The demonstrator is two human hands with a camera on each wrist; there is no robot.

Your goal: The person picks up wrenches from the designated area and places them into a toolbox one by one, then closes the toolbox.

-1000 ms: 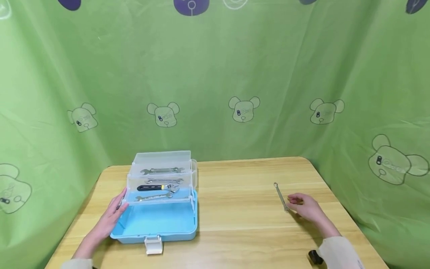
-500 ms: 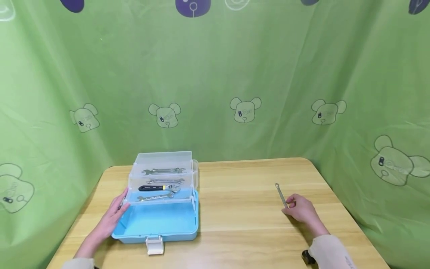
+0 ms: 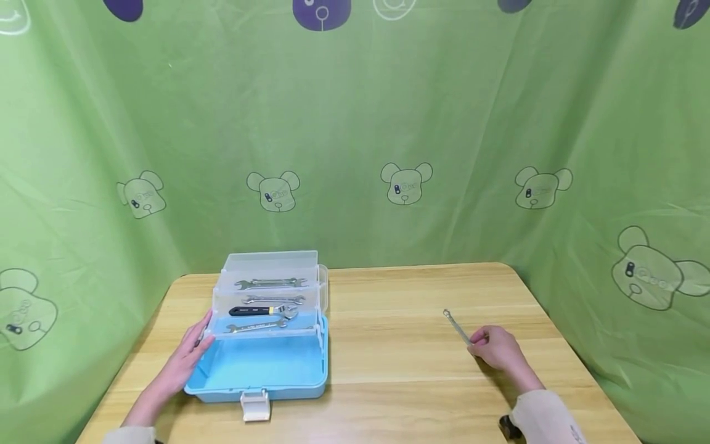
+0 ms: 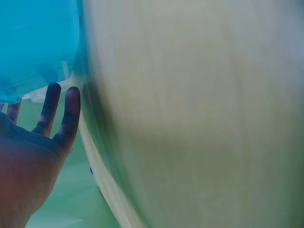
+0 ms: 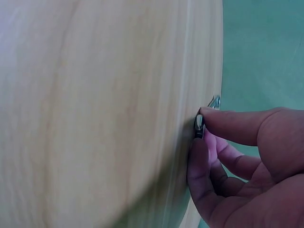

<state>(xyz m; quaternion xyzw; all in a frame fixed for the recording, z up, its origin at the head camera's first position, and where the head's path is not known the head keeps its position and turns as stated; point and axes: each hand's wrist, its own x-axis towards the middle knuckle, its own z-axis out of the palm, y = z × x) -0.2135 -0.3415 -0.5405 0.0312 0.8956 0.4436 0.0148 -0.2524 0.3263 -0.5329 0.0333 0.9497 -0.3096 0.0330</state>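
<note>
My right hand [image 3: 497, 348] pinches one end of a slim silver wrench [image 3: 457, 327] between thumb and fingers, at the right of the table. The wrench's other end points away and to the left. Close up in the right wrist view, its held end [image 5: 199, 124] pokes out at the fingertips. At the left, my left hand [image 3: 182, 361] rests against the side of a blue toolbox [image 3: 294, 391] whose clear trays are raised; the left wrist view has those fingers fairly straight beside the blue wall [image 4: 38, 42].
In the clear trays lie an adjustable wrench [image 3: 251, 311] with a black handle and several silver open-end wrenches [image 3: 256, 327]. A white latch [image 3: 255, 407] hangs at the toolbox's front. Green curtain [image 3: 355, 111] surrounds the wooden table [image 3: 388, 407] at the back and sides.
My right hand has closed its fingertips on the wrench's near end. The wrench's far end has since swung left and nearer. My left hand has stayed at the toolbox.
</note>
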